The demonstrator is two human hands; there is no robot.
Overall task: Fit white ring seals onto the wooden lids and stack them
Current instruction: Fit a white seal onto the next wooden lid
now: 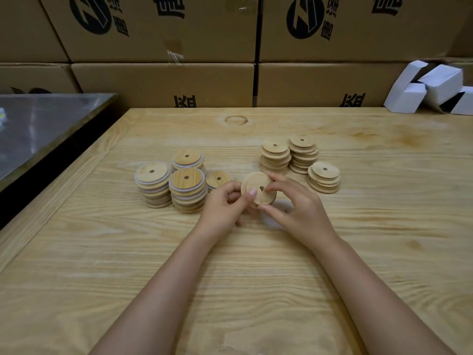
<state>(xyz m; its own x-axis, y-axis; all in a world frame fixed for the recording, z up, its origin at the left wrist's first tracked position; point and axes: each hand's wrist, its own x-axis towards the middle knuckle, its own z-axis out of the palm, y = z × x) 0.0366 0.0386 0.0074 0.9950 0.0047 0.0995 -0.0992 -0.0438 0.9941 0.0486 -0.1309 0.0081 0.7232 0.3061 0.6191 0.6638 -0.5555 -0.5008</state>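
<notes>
Both hands hold one round wooden lid [256, 183] with a small centre hole, raised a little above the table's middle. My left hand [225, 206] pinches its left edge, thumb on the face. My right hand [294, 206] grips its right and lower edge. To the left stand several stacks of lids with white ring seals [188, 193]. To the right stand three stacks of bare wooden lids [275, 157]. A faint pale patch on the table under my right hand may be loose seals; I cannot tell.
The work surface is a light wooden table [230, 278]. A steel table [38, 129] adjoins it at the left. Cardboard cartons [163, 80] form a wall behind. Folded white boxes [432, 88] lie at the back right corner.
</notes>
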